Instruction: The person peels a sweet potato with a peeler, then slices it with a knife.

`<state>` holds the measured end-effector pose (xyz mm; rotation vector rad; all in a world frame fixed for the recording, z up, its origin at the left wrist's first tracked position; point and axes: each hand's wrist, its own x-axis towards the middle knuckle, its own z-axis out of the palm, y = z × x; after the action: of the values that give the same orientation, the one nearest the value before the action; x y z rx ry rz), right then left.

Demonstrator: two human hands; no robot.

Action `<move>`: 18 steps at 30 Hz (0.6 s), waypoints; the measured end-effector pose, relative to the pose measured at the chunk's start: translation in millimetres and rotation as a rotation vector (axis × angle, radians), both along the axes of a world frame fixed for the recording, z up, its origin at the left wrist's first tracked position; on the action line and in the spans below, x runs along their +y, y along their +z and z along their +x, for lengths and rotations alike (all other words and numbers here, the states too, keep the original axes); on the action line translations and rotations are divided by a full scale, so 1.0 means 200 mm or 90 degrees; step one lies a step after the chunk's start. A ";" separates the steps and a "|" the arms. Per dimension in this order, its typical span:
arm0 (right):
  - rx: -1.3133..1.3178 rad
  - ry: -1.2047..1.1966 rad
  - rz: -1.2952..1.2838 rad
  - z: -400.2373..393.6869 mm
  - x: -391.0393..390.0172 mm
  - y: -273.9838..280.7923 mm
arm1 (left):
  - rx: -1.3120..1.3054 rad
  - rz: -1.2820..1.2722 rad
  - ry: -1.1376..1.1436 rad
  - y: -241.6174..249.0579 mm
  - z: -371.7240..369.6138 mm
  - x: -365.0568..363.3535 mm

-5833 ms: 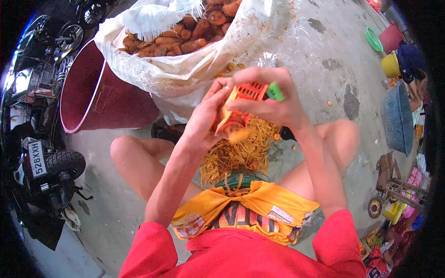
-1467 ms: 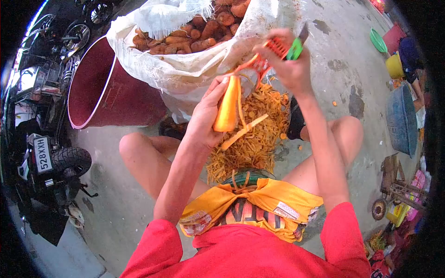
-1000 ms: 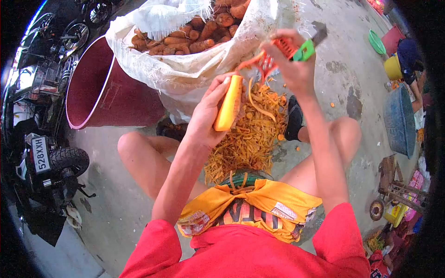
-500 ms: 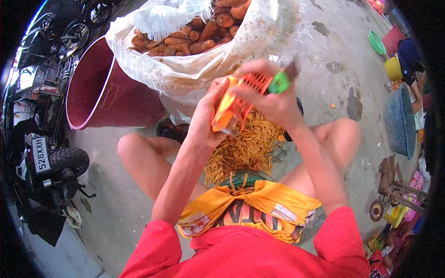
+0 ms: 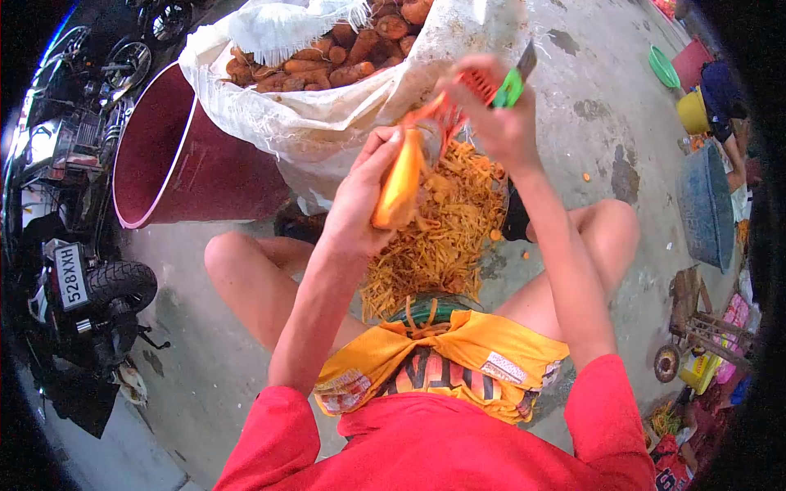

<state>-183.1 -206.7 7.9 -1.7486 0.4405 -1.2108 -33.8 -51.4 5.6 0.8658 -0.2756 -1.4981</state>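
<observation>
My left hand is closed around a bright orange peeled carrot, which points up and away from me. In my right hand is a red-orange peeler with a slotted body, its front end close to the carrot's upper tip. A green piece with a dark pointed blade juts out beyond the same hand's fingers. Motion blurs the right fingers. Below both hands, a heap of carrot peels lies between my legs.
A white sack full of unpeeled carrots stands just ahead, beside a large maroon tub. Motorcycles, one with a visible wheel, line the left. At right are a blue-grey basin, another person's arm and a small cart.
My right hand and the peeler have shifted slightly up and right, off the carrot's side towards its tip. More of the carrot shows in my left hand, which has moved little.
</observation>
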 end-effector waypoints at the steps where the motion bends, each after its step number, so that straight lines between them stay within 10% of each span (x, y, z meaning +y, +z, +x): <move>1: 0.003 -0.001 -0.003 0.00 -0.04 -0.02 | -0.016 -0.019 -0.015 0.00 0.01 0.00; 18: -0.006 0.058 -0.040 0.02 0.06 0.02 | 0.046 -0.007 -0.033 0.01 0.00 -0.02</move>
<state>-178.2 -194.0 11.9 -1.7962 0.3172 -1.1789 -33.3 -56.4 8.6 0.7997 -0.2545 -1.5704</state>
